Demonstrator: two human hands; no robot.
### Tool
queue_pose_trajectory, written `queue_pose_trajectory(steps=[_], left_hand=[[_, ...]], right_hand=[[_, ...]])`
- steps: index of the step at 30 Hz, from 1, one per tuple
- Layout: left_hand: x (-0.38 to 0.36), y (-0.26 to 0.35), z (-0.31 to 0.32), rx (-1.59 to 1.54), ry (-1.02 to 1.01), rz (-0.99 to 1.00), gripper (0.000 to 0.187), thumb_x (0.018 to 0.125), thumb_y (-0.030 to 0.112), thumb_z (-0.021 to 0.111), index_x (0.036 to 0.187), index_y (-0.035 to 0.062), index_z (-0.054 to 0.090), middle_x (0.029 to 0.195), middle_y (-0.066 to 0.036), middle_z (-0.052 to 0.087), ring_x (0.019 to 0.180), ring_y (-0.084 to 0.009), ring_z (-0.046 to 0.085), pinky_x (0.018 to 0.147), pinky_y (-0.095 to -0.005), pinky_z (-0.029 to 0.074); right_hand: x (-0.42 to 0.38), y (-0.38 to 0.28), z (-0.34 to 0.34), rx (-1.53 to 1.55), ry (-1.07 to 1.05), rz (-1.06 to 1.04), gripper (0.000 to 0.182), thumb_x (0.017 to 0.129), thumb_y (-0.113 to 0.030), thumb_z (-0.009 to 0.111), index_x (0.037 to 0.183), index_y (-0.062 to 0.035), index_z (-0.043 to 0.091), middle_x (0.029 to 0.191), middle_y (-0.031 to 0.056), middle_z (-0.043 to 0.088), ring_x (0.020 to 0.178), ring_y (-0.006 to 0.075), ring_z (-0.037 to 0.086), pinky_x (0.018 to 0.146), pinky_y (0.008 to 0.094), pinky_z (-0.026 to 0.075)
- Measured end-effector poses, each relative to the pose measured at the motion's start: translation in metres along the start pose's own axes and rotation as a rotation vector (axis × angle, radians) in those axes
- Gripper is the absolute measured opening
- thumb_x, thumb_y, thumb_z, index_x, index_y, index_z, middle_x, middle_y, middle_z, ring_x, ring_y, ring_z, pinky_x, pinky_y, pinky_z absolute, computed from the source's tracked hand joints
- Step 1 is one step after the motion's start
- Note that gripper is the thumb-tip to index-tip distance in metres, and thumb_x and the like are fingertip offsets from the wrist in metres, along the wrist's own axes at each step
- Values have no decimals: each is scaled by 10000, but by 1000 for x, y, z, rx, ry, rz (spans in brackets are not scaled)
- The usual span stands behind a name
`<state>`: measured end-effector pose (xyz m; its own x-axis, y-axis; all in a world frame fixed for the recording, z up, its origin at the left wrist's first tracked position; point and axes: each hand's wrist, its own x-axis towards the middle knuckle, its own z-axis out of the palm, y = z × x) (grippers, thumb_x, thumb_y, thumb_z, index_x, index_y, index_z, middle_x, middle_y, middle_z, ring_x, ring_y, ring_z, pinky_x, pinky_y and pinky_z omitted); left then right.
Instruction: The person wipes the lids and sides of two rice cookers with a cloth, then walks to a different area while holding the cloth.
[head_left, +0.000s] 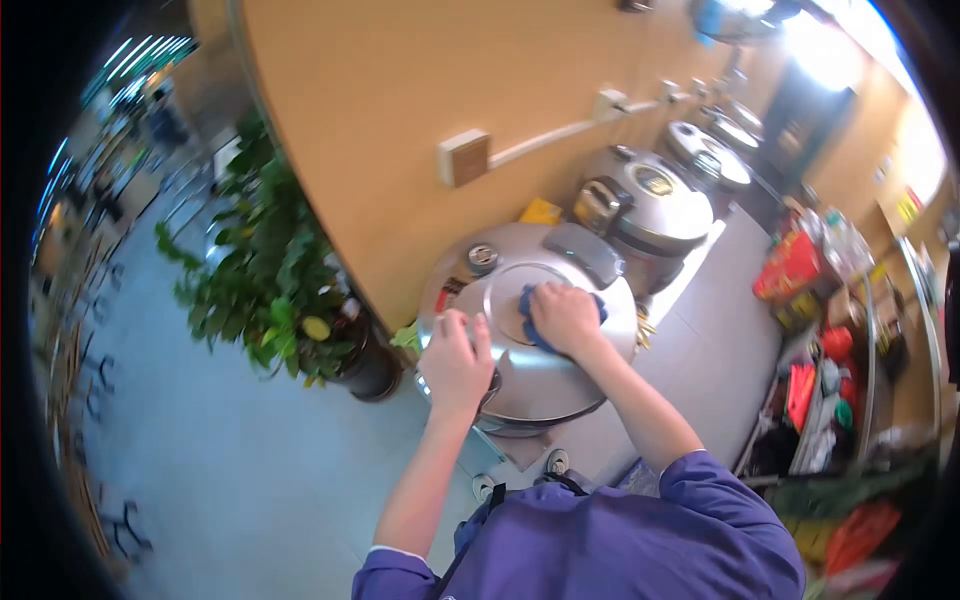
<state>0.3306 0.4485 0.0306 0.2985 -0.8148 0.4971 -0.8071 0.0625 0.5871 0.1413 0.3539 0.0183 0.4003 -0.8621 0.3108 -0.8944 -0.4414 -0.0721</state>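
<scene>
A large round cooker with a shiny metal lid (550, 385) stands in front of me. My right hand (565, 318) presses a blue cloth (540, 335) against the middle of the lid, its fingers curled over the cloth. Over the lid's left part is my left hand (455, 365), with its fingers bent and slightly apart and nothing visible in them. A round vent (482, 259) and a dark handle (585, 254) sit at the far side of the lid.
More cookers (655, 200) line the wall (380, 110) beyond. A potted plant (270, 270) stands at the left. Along the right are shelves (870, 350) with red bags and mixed items. Sockets (464, 158) are on the wall.
</scene>
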Motion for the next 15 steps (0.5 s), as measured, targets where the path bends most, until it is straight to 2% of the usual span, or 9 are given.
queue_pose_trajectory(steps=[4,6,9,11,15], left_hand=[[-2,2,-4,-49,-68,36,261,1026,323,577,964,69,573,929,-135,638,773,-378,672,656,-488,519],[-2,7,-7,-43,-53,-6,290,1054,320,546,942,56,592,935,-122,638,856,-348,659,714,-457,508],[-3,7,-7,-71,-93,-24,283,1057,318,541,967,55,599,950,-120,638,871,-346,655,732,-458,501],[-4,5,-4,-64,-95,-4,290,1059,320,538,970,53,605,945,-114,645,860,-338,654,733,-443,501],[-6,-1,4,-12,-29,-18,344,1074,338,528,944,32,616,856,-131,648,754,-321,607,654,-441,429]], right_hand=[[-57,-18,-18,13,65,41,269,993,-327,576,939,-79,663,917,93,699,891,289,705,793,420,536],[-82,-22,-25,44,103,83,261,994,-322,576,931,-83,658,905,81,683,880,282,695,786,417,529],[-116,-30,-30,34,153,71,222,965,-306,618,905,-93,636,869,61,643,821,263,660,747,410,506],[-136,-28,-34,127,250,-28,191,925,-279,662,855,-107,619,835,51,621,786,241,626,715,393,483],[-170,-12,-38,260,289,-33,182,898,-241,685,823,-91,613,791,60,597,738,243,604,680,397,475]])
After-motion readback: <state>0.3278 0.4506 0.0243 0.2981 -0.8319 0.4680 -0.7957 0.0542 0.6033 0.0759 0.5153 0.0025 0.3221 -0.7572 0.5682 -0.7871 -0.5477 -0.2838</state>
